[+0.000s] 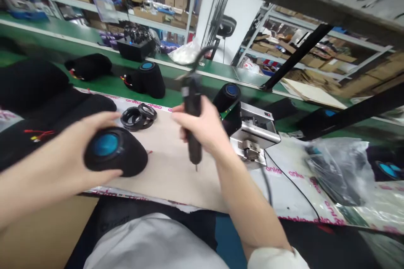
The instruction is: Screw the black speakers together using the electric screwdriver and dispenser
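I am gripping a black domed housing with a round blue disc (115, 151) in my left hand (67, 147), its fingers curled over the top, just above the edge of a beige cardboard sheet (167, 172) on the bench. My right hand (198, 128) is closing in a fist around a black corded electric screwdriver (195, 151), its bit pointing down toward the sheet. Black rings (137, 117) are lying on the sheet between and beyond my hands. Past my right hand, a matching housing (226, 97) is standing beside a silver metal fixture (252, 130), and a clear plastic bag (341, 168) is lying farther right.
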`<state>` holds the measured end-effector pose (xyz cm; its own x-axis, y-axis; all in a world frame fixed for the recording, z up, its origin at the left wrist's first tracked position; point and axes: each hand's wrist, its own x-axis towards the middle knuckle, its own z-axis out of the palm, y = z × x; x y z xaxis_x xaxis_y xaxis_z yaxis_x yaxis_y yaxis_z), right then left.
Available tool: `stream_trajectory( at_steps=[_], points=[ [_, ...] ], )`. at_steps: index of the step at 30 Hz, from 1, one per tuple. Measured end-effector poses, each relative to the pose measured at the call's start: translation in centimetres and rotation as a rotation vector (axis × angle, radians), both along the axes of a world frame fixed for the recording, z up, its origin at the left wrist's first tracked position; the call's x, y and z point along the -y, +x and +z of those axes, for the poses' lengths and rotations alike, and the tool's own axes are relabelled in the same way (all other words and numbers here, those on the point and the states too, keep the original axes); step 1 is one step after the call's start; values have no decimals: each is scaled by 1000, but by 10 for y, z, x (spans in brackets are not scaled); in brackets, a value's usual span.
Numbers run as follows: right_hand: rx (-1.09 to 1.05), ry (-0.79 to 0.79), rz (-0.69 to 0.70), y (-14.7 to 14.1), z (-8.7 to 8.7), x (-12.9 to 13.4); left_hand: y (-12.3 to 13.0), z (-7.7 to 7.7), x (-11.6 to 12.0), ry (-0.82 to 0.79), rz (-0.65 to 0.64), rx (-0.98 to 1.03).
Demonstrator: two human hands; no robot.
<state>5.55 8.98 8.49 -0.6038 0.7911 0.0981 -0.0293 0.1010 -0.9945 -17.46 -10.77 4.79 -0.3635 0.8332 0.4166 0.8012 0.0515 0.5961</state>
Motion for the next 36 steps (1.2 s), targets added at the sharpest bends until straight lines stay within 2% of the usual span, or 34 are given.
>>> stream_trajectory(
  at_steps=[1, 2, 4, 6, 8, 13, 18, 21, 23, 26, 28, 31, 33, 36],
  points=[
    [176, 4, 64, -21, -13, -5, 6, -10, -4, -33, -60, -13],
    [263, 22, 83, -42, -24, -10, 13, -20, -6, -34, -110, 14],
    [400, 49, 96, -75, -41, -19, 26, -40, -8, 64, -139, 184],
    [525, 69, 99, -99, -50, -25, 36, -56, -8, 159, -118, 384],
    [633, 82, 114, -113, -53, -29, 40, -67, -7, 183, -105, 515],
    [748, 107, 156, -124, -54, -29, 34, -78, -2, 127, -139, 592],
    [755, 134, 142, -128, -49, -23, 20, -73, 2, 69, -237, 555],
    [702, 195, 106, -110, -30, -17, 3, -63, 3, -7, -376, 517],
    [642, 233, 87, -84, -15, -10, -6, -57, 3, -40, -420, 487],
    [617, 232, 94, -29, -2, 5, -4, -52, -4, -28, -321, 410],
    [658, 220, 94, 8, -6, 17, 10, -55, -12, 60, -207, 374],
    [732, 170, 58, 53, -24, 34, 39, -66, -26, 281, -69, 372],
    [746, 89, -3, 76, -33, 43, 55, -74, -32, 352, -52, 384],
    [691, -42, -166, 108, -39, 54, 66, -80, -34, 349, -67, 342]
  ],
)
